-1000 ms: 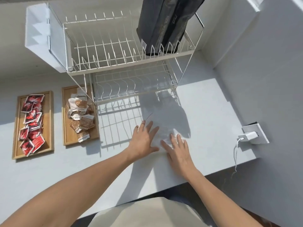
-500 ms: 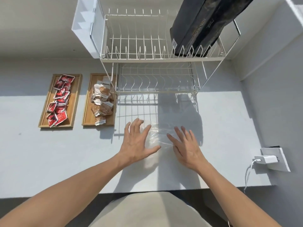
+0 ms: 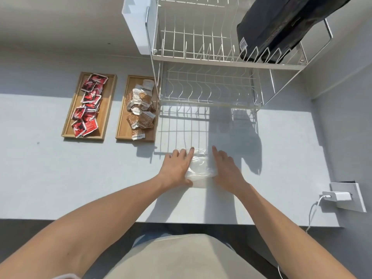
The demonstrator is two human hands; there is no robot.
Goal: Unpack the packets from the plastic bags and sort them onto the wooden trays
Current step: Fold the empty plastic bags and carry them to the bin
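Note:
A crumpled clear plastic bag (image 3: 202, 165) lies on the white counter, squeezed between my two hands. My left hand (image 3: 177, 168) lies on its left edge with the thumb tucked at the near corner. My right hand (image 3: 225, 170) presses against its right side, fingers pointing away from me. No packets show inside the bag. At the far left, one wooden tray (image 3: 109, 106) holds several red packets (image 3: 88, 103). Beside it, a second wooden tray (image 3: 123, 117) holds several brown-and-white packets (image 3: 142, 111).
A white two-tier wire dish rack (image 3: 207, 57) stands behind the bag, with a black pouch (image 3: 281, 27) on its top tier and a white box (image 3: 136, 27) at its left. A wall socket with a white charger (image 3: 338, 196) sits at the right. The counter's front edge (image 3: 181, 221) runs just before my body.
My hands, earlier flat with spread fingers on the bag, have drawn together and bunched it narrower between them. The camera has swung, so the trays sit more centred.

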